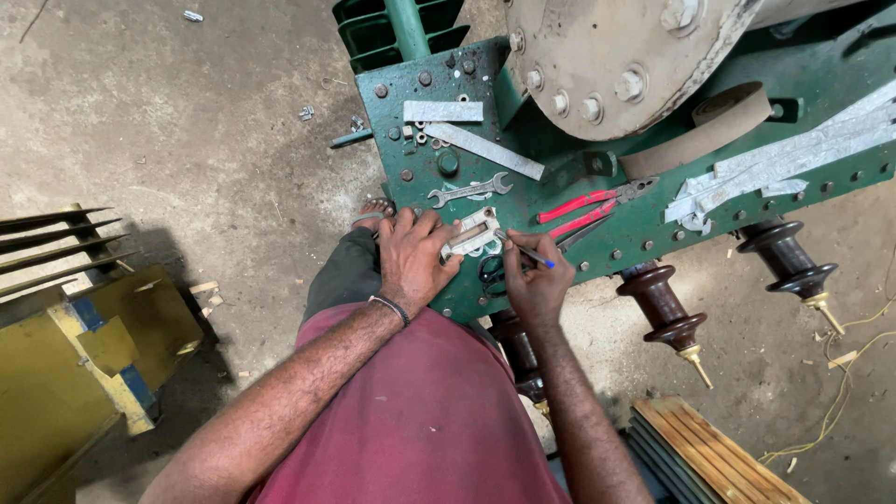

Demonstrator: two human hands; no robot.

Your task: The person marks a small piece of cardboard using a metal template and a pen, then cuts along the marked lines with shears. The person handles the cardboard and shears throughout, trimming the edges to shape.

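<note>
1. Green metal cover (653, 224) runs across the frame with bolts along its edge; its right end is cut off by the frame.
2. Big pale round flange (597, 47) with bolts sits above it, top cut off.
3. Yellow metal frame (84, 373) lies on the concrete floor (187, 140) at left, partly out of frame.
4. Brown ribbed insulators (667, 308) hang off the cover's near edge; one more is mostly hidden behind the right forearm.
5. Brown paper strip (700, 131) and a heap of grey strips (784, 168) lie on the right part of the cover.
6. Red-handled pliers (583, 213) lie on the cover, just right of the hands.
7. Spanner (469, 192) lies flat above the hands.
8. Left hand (411, 257) presses flat, fingers spread, holding down a small pale gasket piece (471, 233) on the cover.
9. Right hand (534, 280) has fingers pinched narrow on a blue pen (527, 252), tip touching the piece's right edge.
10. Scissors (493, 273) lie between the hands, partly hidden by the right hand; hard to make out.
11. Toes of a foot (376, 209) show beside the left hand, the rest hidden.
</note>
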